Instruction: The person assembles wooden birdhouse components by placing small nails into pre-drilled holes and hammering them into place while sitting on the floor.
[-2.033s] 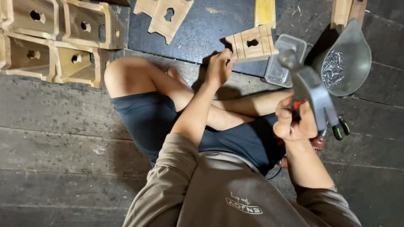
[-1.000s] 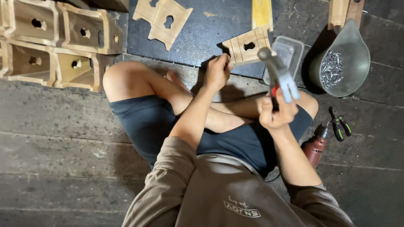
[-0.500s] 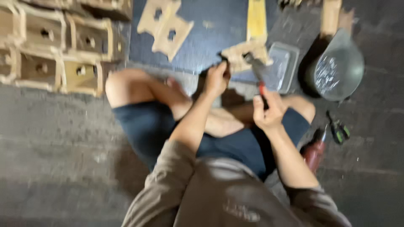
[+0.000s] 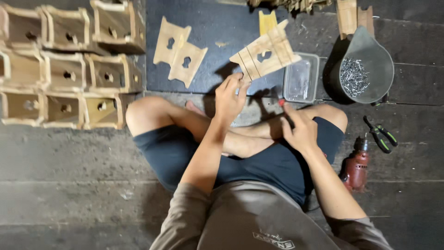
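Observation:
I sit cross-legged on a dark plank floor. My left hand grips the lower corner of a slotted wooden panel with a keyhole cut-out, holding it tilted above the dark mat. My right hand rests over my right knee, closed around a hammer handle that is dark with a red part showing above my fingers. The hammer's head is not clearly visible. The two hands are about a hand's width apart.
Stacked wooden boxes fill the left. Two flat cut-out panels lie on the mat. A clear plastic tub, a grey pan of nails, green-handled pliers and a red drill sit at the right.
My right hand has swung the raised hammer down and leftward toward my knee. The panel in my left hand now stands more tilted and further into view.

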